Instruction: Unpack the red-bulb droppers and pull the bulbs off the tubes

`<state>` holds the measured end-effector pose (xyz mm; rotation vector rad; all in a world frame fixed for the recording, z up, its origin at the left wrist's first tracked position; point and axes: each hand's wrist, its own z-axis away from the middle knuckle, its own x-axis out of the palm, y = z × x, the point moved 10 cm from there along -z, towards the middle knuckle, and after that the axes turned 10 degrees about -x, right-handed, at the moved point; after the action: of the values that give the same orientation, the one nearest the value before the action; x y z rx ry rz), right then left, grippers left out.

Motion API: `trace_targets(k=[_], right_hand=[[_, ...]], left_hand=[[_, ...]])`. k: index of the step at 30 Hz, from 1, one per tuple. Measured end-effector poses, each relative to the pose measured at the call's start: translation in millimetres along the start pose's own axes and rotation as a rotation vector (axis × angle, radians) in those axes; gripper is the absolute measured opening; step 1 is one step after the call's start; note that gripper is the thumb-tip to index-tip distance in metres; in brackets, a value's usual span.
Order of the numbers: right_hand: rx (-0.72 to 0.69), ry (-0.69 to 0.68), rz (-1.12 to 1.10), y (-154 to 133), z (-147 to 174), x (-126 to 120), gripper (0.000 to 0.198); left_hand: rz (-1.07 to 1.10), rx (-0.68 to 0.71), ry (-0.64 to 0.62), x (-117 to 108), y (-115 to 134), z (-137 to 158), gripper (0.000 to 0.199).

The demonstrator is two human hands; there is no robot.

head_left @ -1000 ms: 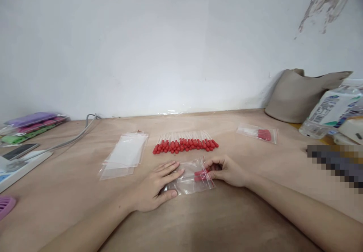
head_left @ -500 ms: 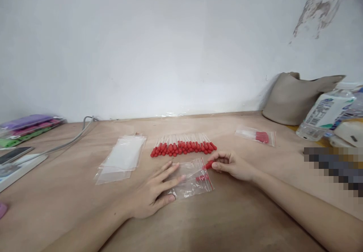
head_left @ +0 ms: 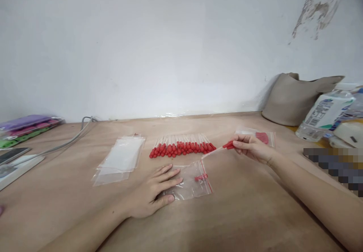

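My left hand (head_left: 155, 189) lies spread over the closed end of a clear zip bag (head_left: 185, 187), pressing it on the table. Inside the bag, near its red-striped mouth, are a few red heads (head_left: 200, 177). In my right hand (head_left: 249, 146), thumb and fingers pinch the red end of a red-headed stick (head_left: 228, 145); whether there is more than one I cannot tell. Its pale end points left, close to the bag's upper mouth corner. Behind the bag, a row of pale sticks with red heads (head_left: 183, 148) lies side by side, heads toward me.
Flat clear bags (head_left: 121, 155) are stacked to the left. Past my right hand lies a filled bag (head_left: 262, 136) of red-headed sticks. A bottle (head_left: 326, 110) and a grey-brown container (head_left: 292, 99) stand at right. A cable (head_left: 70, 140), phone (head_left: 14, 155) and colourful packs (head_left: 28, 125) are at left.
My right hand has moved right and away from me, drawing the red-headed stick back out of the bag's mouth. My left hand has stayed on the bag.
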<state>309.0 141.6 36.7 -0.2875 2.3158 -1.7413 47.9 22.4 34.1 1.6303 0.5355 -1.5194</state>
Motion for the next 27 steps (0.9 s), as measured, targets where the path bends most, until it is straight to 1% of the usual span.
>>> trace_targets(k=[2,4,6,8,10,12,13,15,17,20,22,25,27], right_hand=[[-0.073,0.123,-0.014,-10,-2,-13,0.031],[-0.146,0.241,0.029,-21,-3,-18,0.03],[-0.232,0.342,0.141,-35,-3,-14,0.029],[-0.347,0.398,0.295,-53,-3,-1,0.027],[-0.485,0.39,0.48,-69,-5,22,0.021],[-0.617,0.314,0.679,-79,-8,51,0.013],[-0.662,0.265,0.754,-79,-11,65,0.012],[-0.709,0.184,0.844,-72,-16,87,0.018],[-0.711,0.136,0.895,-62,-21,100,0.022],[-0.695,0.049,0.968,-47,-27,114,0.02],[-0.694,0.036,1.02,-44,-25,117,0.02],[-0.733,0.15,1.062,-51,-11,108,0.026],[-0.75,0.199,1.025,-54,3,103,0.026]], left_hand=[[-0.011,0.006,-0.013,0,2,0,0.045],[-0.011,0.024,-0.013,-1,5,-1,0.043],[-0.005,0.037,-0.009,-1,6,-1,0.041],[-0.004,0.042,-0.005,0,6,-2,0.042],[-0.01,0.048,0.0,2,5,-2,0.045],[-0.013,0.055,0.007,3,5,-3,0.047],[-0.014,0.059,0.009,3,5,-3,0.047],[-0.016,0.065,0.009,3,5,-3,0.047],[-0.02,0.067,0.006,3,5,-4,0.047],[-0.022,0.063,0.0,3,5,-4,0.047],[-0.025,0.058,-0.005,3,5,-4,0.048],[-0.032,0.056,-0.006,3,5,-4,0.048],[-0.031,0.062,0.0,2,5,-4,0.048]])
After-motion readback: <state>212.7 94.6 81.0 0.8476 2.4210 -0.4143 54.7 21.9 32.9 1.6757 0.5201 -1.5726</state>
